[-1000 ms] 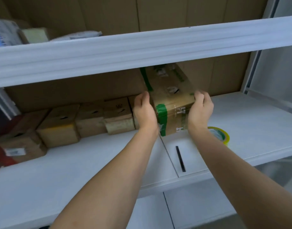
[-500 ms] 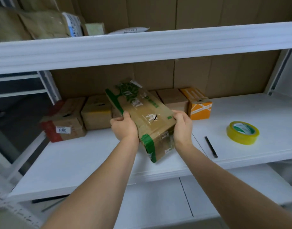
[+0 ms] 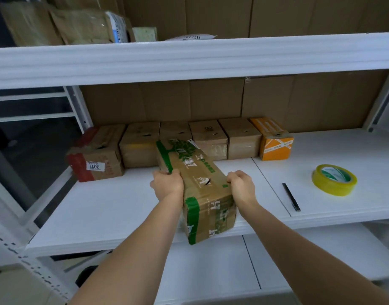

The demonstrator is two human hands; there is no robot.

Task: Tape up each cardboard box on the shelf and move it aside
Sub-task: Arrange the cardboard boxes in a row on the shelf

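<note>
1. Gripping the box (image 3: 198,186) from both sides, your left hand (image 3: 167,183) and right hand (image 3: 241,186) curl their fingers over its top edges.
2. It sits on the shelf (image 3: 114,208), its near end overhanging the front edge, the tape (image 3: 334,179) well right.

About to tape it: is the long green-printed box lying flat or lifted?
Flat: the box lies lengthwise on the shelf, near end overhanging the front edge.
</note>
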